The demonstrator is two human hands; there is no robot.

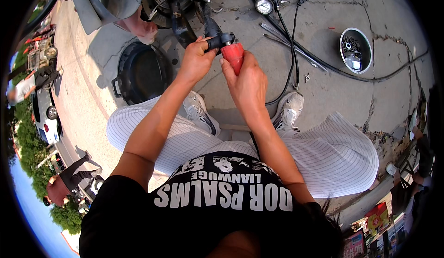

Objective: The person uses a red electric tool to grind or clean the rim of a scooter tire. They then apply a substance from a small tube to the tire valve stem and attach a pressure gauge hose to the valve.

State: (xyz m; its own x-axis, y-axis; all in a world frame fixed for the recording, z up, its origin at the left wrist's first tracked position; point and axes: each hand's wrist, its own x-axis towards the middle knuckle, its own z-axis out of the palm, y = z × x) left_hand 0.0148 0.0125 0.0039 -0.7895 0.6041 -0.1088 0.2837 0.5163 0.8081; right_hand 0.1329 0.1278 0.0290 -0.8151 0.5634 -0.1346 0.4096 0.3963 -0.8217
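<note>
Between my knees I hold a red-bodied tool (232, 58) with a rounded metal head and a black cylindrical piece, perhaps a socket, out to its left. My right hand (247, 82) is wrapped round the red body. My left hand (196, 59) is closed on the black cylindrical piece (214, 42) by the head. Just beyond it stand the dark tubes and the wheel area of a vehicle (182, 24), partly cut off by the top rim. What the tool's far end touches, if anything, cannot be made out.
A black basin (143, 70) stands at left. Right of me lie a pressure gauge (264, 6) with black hoses, long metal bars (296, 46) and a metal bowl (355, 36) with small hardware. Another person's hand (144, 29) shows near the vehicle. People and a white car (48, 114) are farther left.
</note>
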